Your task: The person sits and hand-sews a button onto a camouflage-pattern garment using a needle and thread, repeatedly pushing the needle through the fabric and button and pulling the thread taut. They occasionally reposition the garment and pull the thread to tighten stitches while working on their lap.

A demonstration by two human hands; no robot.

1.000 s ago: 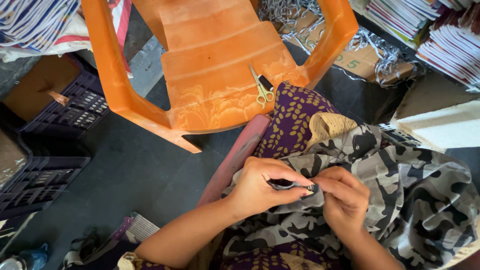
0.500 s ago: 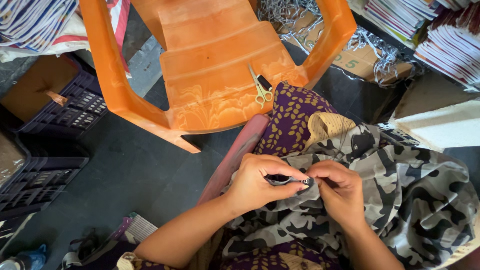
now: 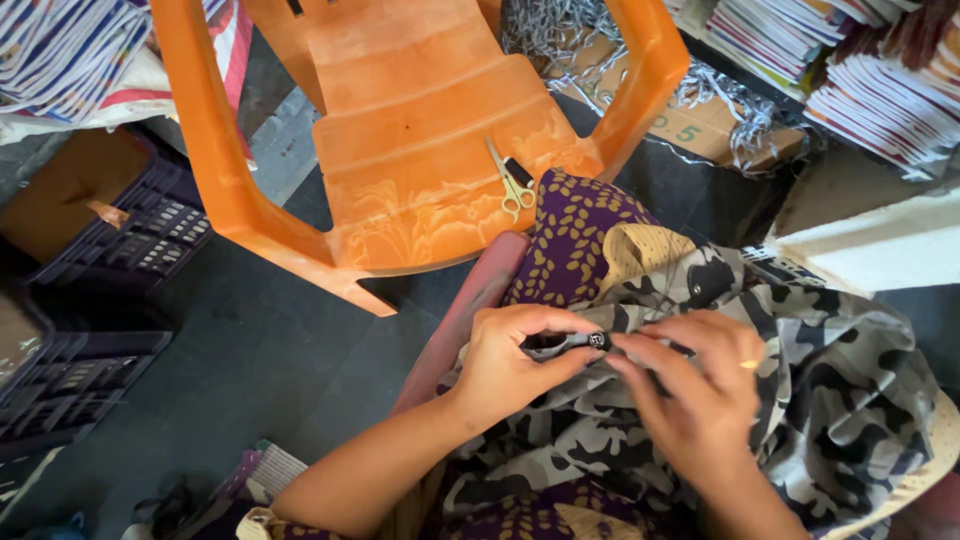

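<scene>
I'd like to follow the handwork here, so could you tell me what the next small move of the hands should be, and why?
Probably a short pull by the right hand on the camouflage fabric beside the small dark button, to flatten it. The left hand pinches the button at a fold, and the cloth bunches loosely around it. The small scissors lie untouched on the orange chair.

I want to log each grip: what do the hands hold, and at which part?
Both hands, left hand and right hand, pinch the camouflage garment at a dark folded edge bearing a small black button.
</scene>
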